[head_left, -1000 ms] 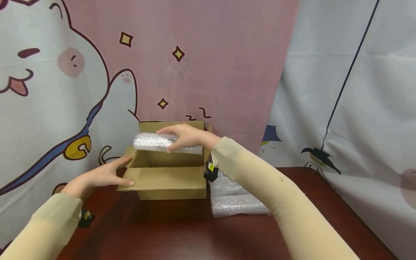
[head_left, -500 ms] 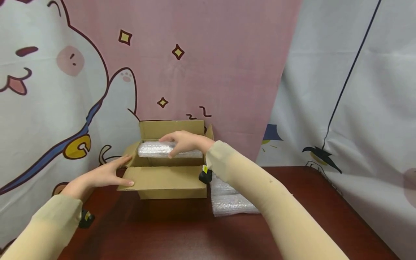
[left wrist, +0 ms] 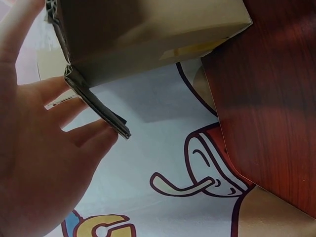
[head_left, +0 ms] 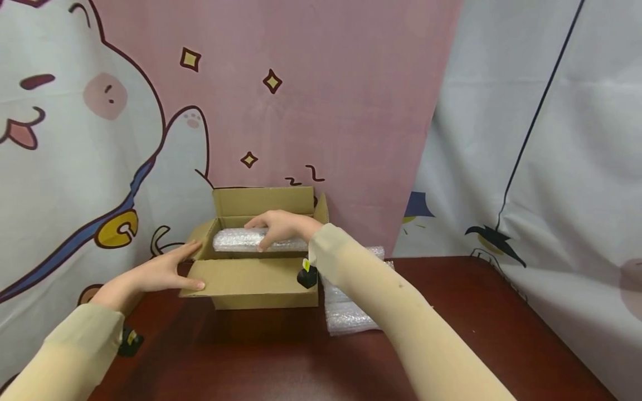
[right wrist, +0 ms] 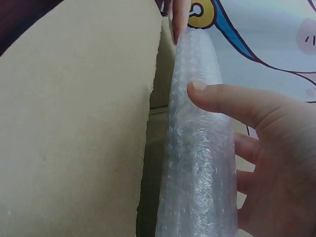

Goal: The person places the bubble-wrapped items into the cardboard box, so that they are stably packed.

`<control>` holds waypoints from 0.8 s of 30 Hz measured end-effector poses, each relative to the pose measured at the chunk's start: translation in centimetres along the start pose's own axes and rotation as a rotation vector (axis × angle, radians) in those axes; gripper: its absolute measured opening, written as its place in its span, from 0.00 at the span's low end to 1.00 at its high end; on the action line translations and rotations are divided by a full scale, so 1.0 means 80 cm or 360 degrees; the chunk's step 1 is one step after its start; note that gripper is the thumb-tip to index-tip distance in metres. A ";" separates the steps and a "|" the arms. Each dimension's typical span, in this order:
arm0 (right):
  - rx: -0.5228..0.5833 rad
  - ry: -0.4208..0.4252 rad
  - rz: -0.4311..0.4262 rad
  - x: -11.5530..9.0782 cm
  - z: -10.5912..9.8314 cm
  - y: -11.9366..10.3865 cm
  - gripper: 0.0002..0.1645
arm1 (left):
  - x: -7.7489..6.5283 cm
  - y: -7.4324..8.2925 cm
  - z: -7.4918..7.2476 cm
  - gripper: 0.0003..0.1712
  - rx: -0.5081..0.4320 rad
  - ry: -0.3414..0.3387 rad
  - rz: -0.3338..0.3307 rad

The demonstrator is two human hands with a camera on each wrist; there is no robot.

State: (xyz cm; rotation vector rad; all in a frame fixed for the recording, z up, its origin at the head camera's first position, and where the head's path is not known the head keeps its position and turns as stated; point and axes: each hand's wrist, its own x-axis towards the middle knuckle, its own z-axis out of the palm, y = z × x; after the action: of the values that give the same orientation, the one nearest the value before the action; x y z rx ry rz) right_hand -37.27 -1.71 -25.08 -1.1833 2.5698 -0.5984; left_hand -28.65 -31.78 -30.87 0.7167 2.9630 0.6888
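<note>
An open cardboard box [head_left: 266,301] stands at the back of the table with its flaps spread outward. My right hand [head_left: 287,226] grips a roll of bubble wrap [head_left: 234,239] lying lengthwise in the box's mouth, its upper part still showing over the front flap [head_left: 251,275]. In the right wrist view the thumb [right wrist: 217,98] presses on the bubble wrap and the other fingers go behind it. My left hand [head_left: 150,274] is spread at the box's left corner, thumb on the front flap, fingers against the left side flap [left wrist: 96,103].
More bubble wrap [head_left: 348,317] lies in a stack on the dark red table [head_left: 241,362], just right of the box and partly behind my right sleeve. A printed curtain [head_left: 361,111] hangs close behind the box and along the table's right side.
My right hand has lowered the bubble wrap roll from above the box into its mouth. The left hand has stayed at the flaps.
</note>
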 end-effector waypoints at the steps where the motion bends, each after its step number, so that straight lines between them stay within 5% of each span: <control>1: 0.0016 0.0003 0.0008 0.000 0.000 0.000 0.41 | 0.000 0.000 0.000 0.61 0.0003 0.0000 0.0000; 24: 0.0150 0.0011 0.0027 0.012 0.028 0.013 0.39 | -0.003 0.002 0.000 0.60 -0.0050 -0.0008 0.0022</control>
State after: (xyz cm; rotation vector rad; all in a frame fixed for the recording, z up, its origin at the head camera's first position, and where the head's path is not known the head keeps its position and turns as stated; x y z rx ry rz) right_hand -37.69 -2.40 -27.60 -1.1292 2.5245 -0.7128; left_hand -28.39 -31.78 -30.82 0.7364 2.9385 0.7316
